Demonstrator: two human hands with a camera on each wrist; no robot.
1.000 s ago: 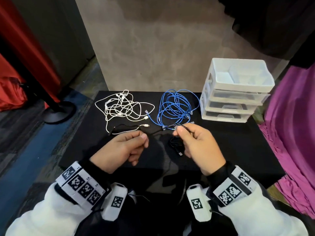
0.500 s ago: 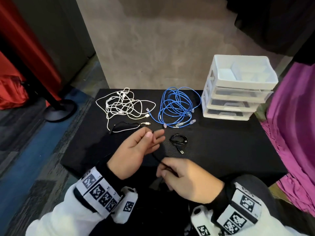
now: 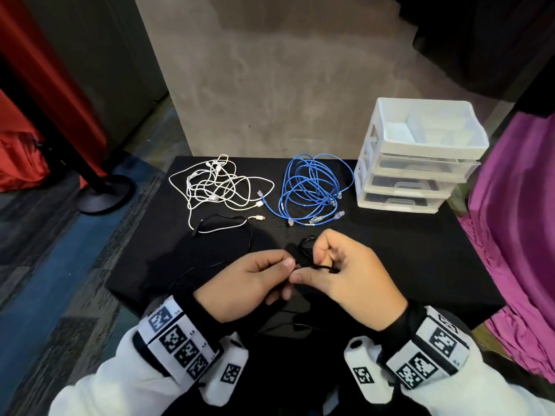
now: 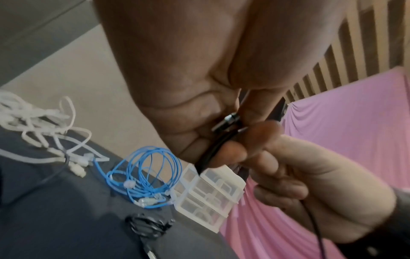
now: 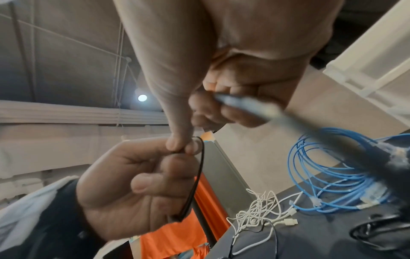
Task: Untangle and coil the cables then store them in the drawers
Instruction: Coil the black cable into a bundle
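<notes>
No writing reads; both hands (image 3: 300,277) pinch black cable (image 3: 318,267).

Along the far edge of the black tabletop (image 3: 420,250) three things stand in a row: the white cable tangle (image 3: 216,184) toward the far-left corner, the blue cable coil (image 3: 312,187) at the middle, the drawer unit (image 3: 414,163) at the far-right corner. Coil and unit lie just beside each other (the gap looks too tight to pass through). A small black cable bundle (image 3: 306,244) sits nearer the middle. Bare cloth runs along the right edge before the unit, and at the near-left corner.
</notes>
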